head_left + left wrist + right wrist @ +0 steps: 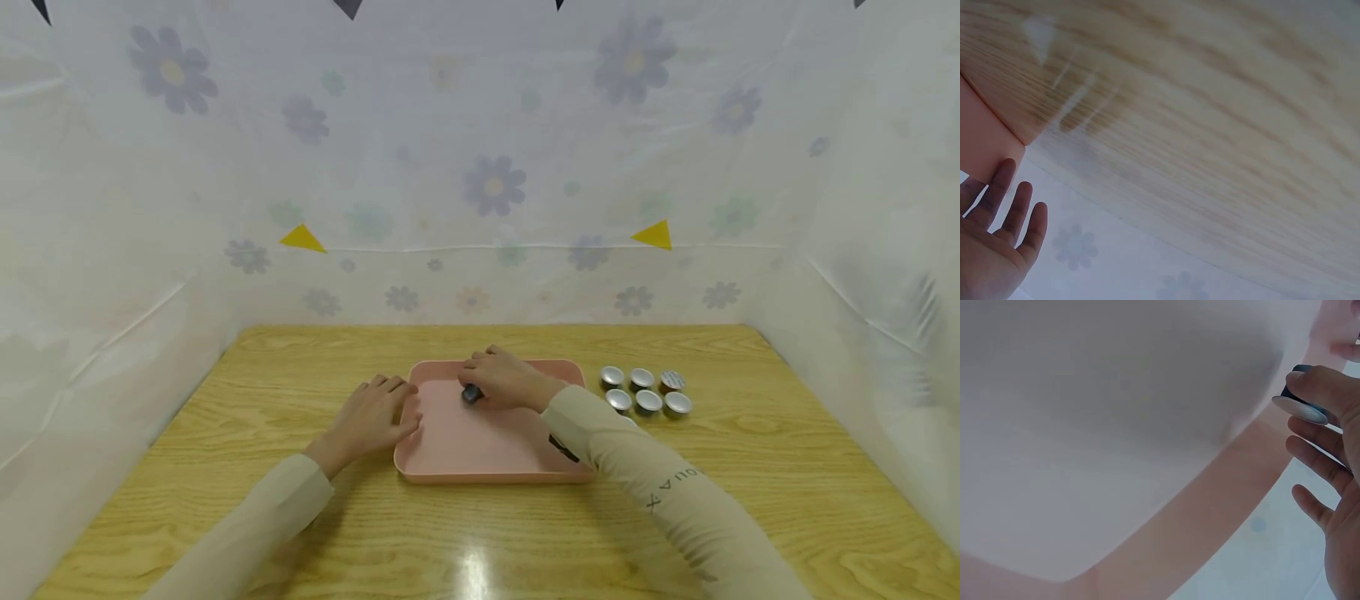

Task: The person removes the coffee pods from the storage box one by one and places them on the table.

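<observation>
A pink tray (487,442) lies on the wooden table in the head view. Over its back part my right hand (510,379) pinches a small dark coffee capsule (472,393). The right wrist view shows the capsule's silver foil lid (1300,410) beside the thumb and index finger, while the other fingers are spread apart. At the tray's left rim is my left hand (371,419), its fingers relaxed and its fingertips at the rim. In the left wrist view the fingers (1002,178) reach the tray's pink outer side (991,134).
Several dark capsules with silver lids (648,402) stand in rows right of the tray, one partly hidden by the right sleeve (660,475). One lid (672,380) bears print. A dark object (563,448) shows under the right forearm. Flower-patterned sheeting (495,250) encloses the table.
</observation>
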